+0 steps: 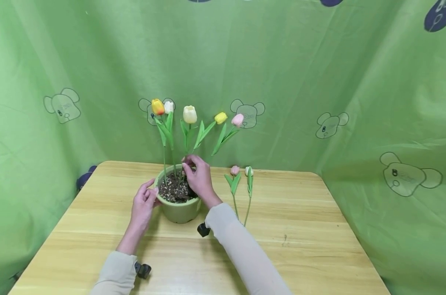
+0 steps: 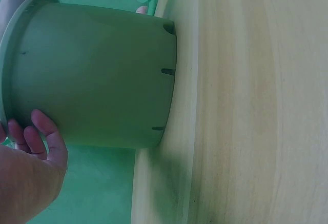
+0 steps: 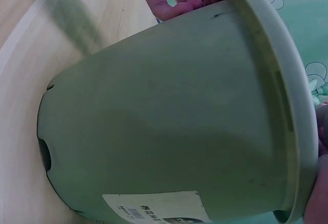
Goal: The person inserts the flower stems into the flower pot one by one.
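Observation:
A green plastic flower pot [image 1: 180, 212] with dark speckled soil [image 1: 175, 194] stands upright on the table. My left hand [image 1: 143, 205] grips its left rim, thumb on top and fingers curled beneath the lip. Over the soil, my right hand [image 1: 200, 177] pinches a tulip stem low down; I cannot tell which flower it belongs to. Above the pot rise an orange-yellow tulip [image 1: 158, 106], a white tulip [image 1: 169, 107], a cream tulip [image 1: 189, 114], a yellow tulip [image 1: 220, 118] and a pink tulip [image 1: 237, 120]. The last two lean right, their lower stems hidden behind the right hand.
Right of the pot, a loose pink tulip [image 1: 235, 170] and a loose white tulip [image 1: 249, 171] lie on the wooden table [image 1: 293, 213], stem ends near the right sleeve. A green curtain [image 1: 281, 61] with cartoon faces hangs around the table. The pot bears a white label [image 3: 159, 207].

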